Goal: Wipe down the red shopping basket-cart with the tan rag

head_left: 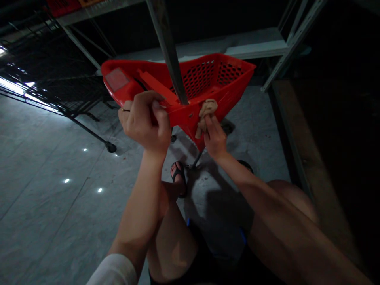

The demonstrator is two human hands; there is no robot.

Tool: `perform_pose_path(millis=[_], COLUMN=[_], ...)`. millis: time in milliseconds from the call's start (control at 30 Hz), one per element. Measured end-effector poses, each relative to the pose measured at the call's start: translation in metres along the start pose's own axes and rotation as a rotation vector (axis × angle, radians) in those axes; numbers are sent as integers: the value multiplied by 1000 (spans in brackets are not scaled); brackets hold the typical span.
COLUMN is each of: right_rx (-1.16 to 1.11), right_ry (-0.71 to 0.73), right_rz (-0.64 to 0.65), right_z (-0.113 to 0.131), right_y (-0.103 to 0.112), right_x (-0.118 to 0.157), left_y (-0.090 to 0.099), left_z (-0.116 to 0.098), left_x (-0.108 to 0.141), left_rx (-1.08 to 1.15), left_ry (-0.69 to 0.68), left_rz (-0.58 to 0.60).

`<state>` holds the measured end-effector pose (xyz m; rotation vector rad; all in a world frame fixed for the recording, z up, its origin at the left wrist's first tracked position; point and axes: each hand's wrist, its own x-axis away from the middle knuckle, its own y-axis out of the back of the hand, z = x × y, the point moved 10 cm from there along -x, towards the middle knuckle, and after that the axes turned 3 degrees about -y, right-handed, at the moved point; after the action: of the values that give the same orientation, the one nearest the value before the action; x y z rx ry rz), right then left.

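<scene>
A red plastic shopping cart (234, 93) with perforated basket walls stands in front of me, tilted in the view. My left hand (147, 118) is wrapped round the cart's near rim, left of a grey metal post. In my right hand (214, 136) is a crumpled beige cloth (208, 107), pressed against the outside of the red wall, to the right of the post. A pale rectangular panel (117, 80) is set in the cart's left end.
A metal shelf rack (255, 44) stands behind the cart, its post (168, 47) crossing in front of the basket. Dark wire carts (68, 89) are at the left. A raised edge (308, 158) runs along the right. My sandalled foot (178, 174) is below the cart.
</scene>
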<state>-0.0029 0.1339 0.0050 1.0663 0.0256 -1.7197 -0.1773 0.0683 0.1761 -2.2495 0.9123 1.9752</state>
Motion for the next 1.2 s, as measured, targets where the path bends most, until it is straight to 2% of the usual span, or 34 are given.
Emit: perform_pose_path(millis=[133, 233, 333, 467, 567, 633, 767, 833, 900, 1000, 1067, 1133, 1200], right_rx=[13, -20, -81, -196, -210, -178, -132, -133, -138, -135, -139, -185, -255], right_ry=[-77, -130, -116, 67, 190, 218, 104, 46, 6, -71, -45, 57, 109], right_rz=[106, 137, 85, -53, -101, -22, 217, 244, 237, 142, -12, -187, -309], right_z=[-31, -33, -2, 65, 87, 79, 24, 0, -12, -8, 14, 45, 65], right_y=[-36, -42, -26, 9, 19, 6, -31, -39, -41, -30, -9, 18, 40], right_x=[52, 63, 42, -1, -8, 5, 54, 75, 85, 70, 45, 18, -5], left_y=[8, 13, 12, 10, 13, 14, 13, 12, 12, 15, 15, 13, 13], left_z=[11, 20, 26, 22, 15, 12, 11, 12, 13, 12, 11, 9, 6], left_x=[-2, -3, -4, -5, -2, -1, 1, 0, -1, -1, -1, -1, -1], left_rx=[67, 106, 112, 96, 103, 98, 78, 91, 111, 147, 159, 156, 157], left_ry=[44, 95, 142, 117, 89, 76, 69, 68, 68, 61, 52, 47, 41], left_rz=[-91, -153, -139, -99, -118, -121, -98, -101, -128, -190, -193, -177, -162])
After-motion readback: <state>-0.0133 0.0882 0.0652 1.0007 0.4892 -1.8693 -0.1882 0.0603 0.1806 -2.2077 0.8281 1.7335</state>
